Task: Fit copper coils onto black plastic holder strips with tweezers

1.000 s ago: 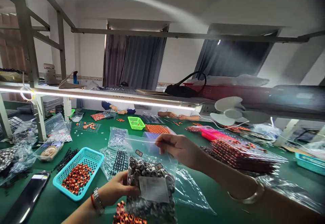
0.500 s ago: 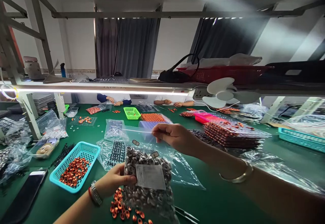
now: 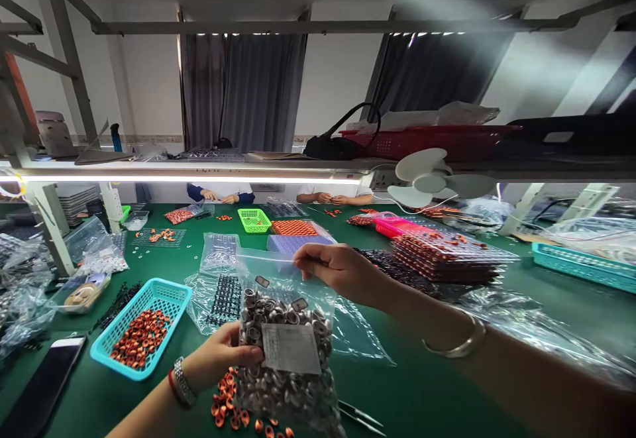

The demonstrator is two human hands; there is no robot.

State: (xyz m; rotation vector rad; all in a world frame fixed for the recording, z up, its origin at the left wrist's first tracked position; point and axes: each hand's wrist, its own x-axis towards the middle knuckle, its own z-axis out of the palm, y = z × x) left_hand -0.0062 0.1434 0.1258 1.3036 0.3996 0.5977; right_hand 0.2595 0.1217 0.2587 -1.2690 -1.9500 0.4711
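A clear zip bag (image 3: 285, 385) full of small silvery metal parts, with a white paper label (image 3: 291, 348) on its front, hangs upright in front of me. My left hand (image 3: 223, 353) grips its left side, thumb across the front and the other fingers hidden behind. Up at the zip edge, my right hand (image 3: 330, 267) pinches the top of the bag between thumb and fingers. Loose orange parts (image 3: 226, 401) lie on the table behind and below the bag. Tweezers (image 3: 360, 418) rest just right of its lower end.
A turquoise basket (image 3: 99, 352) of orange parts stands left, beside a phone (image 3: 47, 385). Stacked trays of orange parts (image 3: 437, 259) and a white fan (image 3: 422, 179) are at right. Across the green table, two co-workers' hands (image 3: 221, 197) work under the lit shelf (image 3: 199, 178).
The whole view has shifted slightly, so most things sit a little further left. Both hands keep their hold on the bag, and the grip looks the same.
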